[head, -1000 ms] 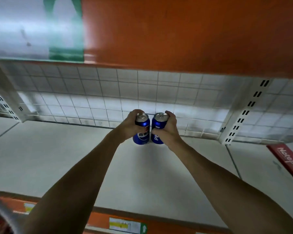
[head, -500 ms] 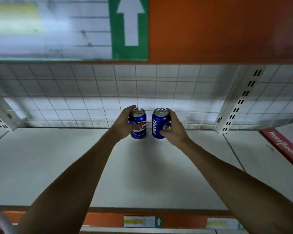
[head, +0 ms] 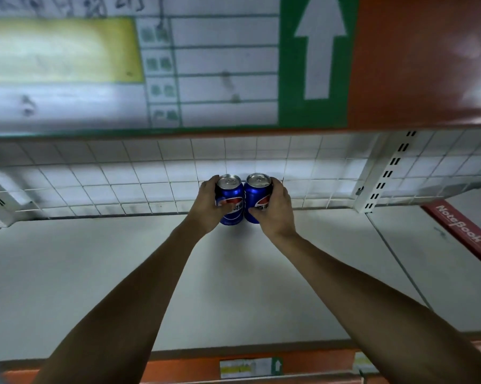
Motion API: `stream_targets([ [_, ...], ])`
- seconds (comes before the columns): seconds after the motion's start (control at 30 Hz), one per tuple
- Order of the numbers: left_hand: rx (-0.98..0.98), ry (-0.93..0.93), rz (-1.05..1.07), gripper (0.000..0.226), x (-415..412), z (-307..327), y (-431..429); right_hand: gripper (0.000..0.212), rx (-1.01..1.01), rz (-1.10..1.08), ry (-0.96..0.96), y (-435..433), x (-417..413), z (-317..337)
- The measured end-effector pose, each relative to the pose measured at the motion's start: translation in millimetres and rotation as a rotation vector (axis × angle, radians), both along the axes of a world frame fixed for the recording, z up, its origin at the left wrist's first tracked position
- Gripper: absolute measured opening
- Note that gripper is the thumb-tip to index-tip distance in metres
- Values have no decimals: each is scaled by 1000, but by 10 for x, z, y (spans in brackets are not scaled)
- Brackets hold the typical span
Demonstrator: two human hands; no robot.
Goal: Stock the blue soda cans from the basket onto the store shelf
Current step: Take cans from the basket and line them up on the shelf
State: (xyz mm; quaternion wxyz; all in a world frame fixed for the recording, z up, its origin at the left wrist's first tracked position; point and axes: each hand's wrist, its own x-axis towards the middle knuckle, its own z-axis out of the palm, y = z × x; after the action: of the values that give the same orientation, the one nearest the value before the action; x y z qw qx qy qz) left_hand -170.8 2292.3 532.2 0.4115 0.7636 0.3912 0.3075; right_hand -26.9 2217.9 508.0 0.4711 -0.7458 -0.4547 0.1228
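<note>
While the left hand [head: 206,210] curls its fingers [head: 227,208] round one blue Pepsi can [head: 230,196] and the right hand [head: 278,210] round the second Pepsi can [head: 257,194], both stand upright, touching, at twelve o'clock on the shelf [head: 109,273] by the wire grid [head: 123,176], likely squared together to start a row.

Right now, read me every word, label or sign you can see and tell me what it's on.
"NoteBook": red strip at right.
White up arrow, no words: green sign overhead.
Left can, right can: Chinese characters, half hidden, unreadable.
Overhead handwriting, table cells, shelf-edge tags: blurred.
</note>
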Motion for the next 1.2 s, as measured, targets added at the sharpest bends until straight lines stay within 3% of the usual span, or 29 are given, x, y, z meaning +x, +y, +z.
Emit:
stream_targets([
  [0.13, 38, 219, 67, 65, -33, -121, -30, 85, -144, -21, -72, -75, -22, 24],
  [0.27, 194, 489, 27, 65, -205, -259, -204, 85, -341, -50, -265, -325, -122, 38],
  [0.43, 322, 753, -30, 69, -502, -386, -516, 76, -425, 163, -503, -721, -355, -43],
  [0.6, 442, 837, 26, 76, -1000, -387, -1069, 73, -496, 481, -659, -999, -656, -37],
  [0.77, 505, 811, 281, 74, -1574, -391, -1878, 88, -281, 727, -763, -1325, -1180, -6],
  [0.87, 458, 837, 481, 75, -1908, -514, -2531, 71, -93, 921, -827, -1599, -1610, -105],
  [1.0, 256, 895, 736, 83, -2273, -907, -3493, 67, 53, 1267, -847, -2028, -2149, -406],
  [1.2, -259, 838, 1109, 68, -2259, -1860, -4830, 66, -154, 1658, -977, -2593, -2594, -1262],
])
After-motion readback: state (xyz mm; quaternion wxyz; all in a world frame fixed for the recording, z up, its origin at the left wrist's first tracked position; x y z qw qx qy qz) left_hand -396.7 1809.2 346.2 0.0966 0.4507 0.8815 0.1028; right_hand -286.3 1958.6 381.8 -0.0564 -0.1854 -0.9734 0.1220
